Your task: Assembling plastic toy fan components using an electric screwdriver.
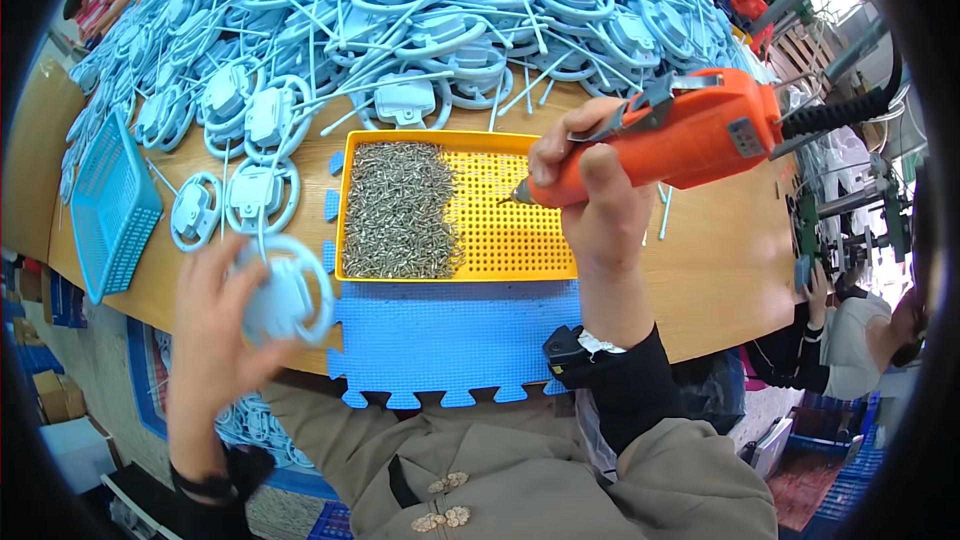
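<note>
The left hand point(215, 325) has its fingers closed around a pale blue toy steering wheel point(285, 292), lifted above the table point(720, 270) edge. The right hand point(592, 202) grips an orange electric screwdriver point(690, 135), tip over the yellow tray point(520, 230); loose screws point(400, 210) lie left of those fingers.

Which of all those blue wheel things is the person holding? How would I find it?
Start at the yellow tray of small screws in the middle of the wooden table. Look left and slightly down to the left hand, lifted off the table. The pale blue wheel part it grips is the only one in the air; the others lie on the table.
</note>
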`<action>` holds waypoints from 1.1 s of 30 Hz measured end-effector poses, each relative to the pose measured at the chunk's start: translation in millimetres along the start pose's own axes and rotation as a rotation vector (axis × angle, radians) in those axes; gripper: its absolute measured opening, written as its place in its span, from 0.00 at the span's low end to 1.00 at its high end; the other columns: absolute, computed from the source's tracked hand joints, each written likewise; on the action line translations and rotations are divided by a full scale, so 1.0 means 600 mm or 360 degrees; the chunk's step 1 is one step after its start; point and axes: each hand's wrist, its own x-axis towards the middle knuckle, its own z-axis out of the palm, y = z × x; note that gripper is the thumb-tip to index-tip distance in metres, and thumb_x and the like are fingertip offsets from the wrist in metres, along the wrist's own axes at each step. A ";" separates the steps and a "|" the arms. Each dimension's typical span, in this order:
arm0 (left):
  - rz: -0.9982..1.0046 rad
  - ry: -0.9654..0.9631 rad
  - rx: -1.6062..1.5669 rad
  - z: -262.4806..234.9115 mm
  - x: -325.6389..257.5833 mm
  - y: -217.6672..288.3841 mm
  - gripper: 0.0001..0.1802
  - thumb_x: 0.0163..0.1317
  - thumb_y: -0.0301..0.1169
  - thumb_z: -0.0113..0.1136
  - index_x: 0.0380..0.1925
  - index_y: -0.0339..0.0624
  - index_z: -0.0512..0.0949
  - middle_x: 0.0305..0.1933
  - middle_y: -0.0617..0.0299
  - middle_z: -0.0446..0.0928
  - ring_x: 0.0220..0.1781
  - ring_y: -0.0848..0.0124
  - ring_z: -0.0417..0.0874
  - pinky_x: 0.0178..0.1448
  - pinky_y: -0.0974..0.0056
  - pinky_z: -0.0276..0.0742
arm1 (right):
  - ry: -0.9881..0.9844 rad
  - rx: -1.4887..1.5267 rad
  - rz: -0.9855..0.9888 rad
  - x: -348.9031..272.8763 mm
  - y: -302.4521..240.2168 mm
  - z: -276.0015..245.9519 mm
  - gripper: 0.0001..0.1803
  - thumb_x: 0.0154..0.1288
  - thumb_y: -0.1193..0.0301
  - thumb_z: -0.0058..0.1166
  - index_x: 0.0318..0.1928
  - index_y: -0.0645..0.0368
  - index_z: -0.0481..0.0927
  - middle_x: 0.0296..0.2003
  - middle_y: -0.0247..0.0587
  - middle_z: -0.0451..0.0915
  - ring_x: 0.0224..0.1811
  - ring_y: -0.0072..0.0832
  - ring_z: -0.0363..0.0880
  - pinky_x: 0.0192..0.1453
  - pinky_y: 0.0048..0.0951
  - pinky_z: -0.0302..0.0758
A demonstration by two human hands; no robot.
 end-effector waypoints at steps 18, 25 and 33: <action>-0.0031 -0.0116 -0.0075 0.097 -0.026 0.165 0.39 0.40 0.52 0.71 0.51 0.40 0.75 0.40 0.56 0.70 0.44 0.58 0.69 0.54 0.49 0.59 | -0.0007 0.0050 -0.0018 0.024 0.044 0.013 0.16 0.61 0.62 0.61 0.37 0.58 0.70 0.27 0.39 0.75 0.26 0.26 0.74 0.32 0.27 0.72; -0.0135 -0.0071 -0.0009 0.111 -0.027 0.175 0.39 0.37 0.48 0.73 0.50 0.41 0.74 0.43 0.56 0.70 0.49 0.58 0.69 0.64 0.40 0.50 | 0.0060 0.0123 -0.0083 0.024 0.042 0.027 0.15 0.61 0.63 0.61 0.37 0.58 0.71 0.27 0.39 0.75 0.25 0.27 0.73 0.31 0.27 0.72; -0.0210 -0.0025 -0.0098 0.129 -0.028 0.174 0.40 0.36 0.49 0.74 0.50 0.40 0.73 0.51 0.54 0.68 0.57 0.55 0.66 0.67 0.35 0.44 | 0.0079 0.0176 -0.0037 0.034 0.045 0.040 0.15 0.60 0.63 0.63 0.38 0.58 0.72 0.27 0.39 0.76 0.25 0.26 0.74 0.31 0.27 0.72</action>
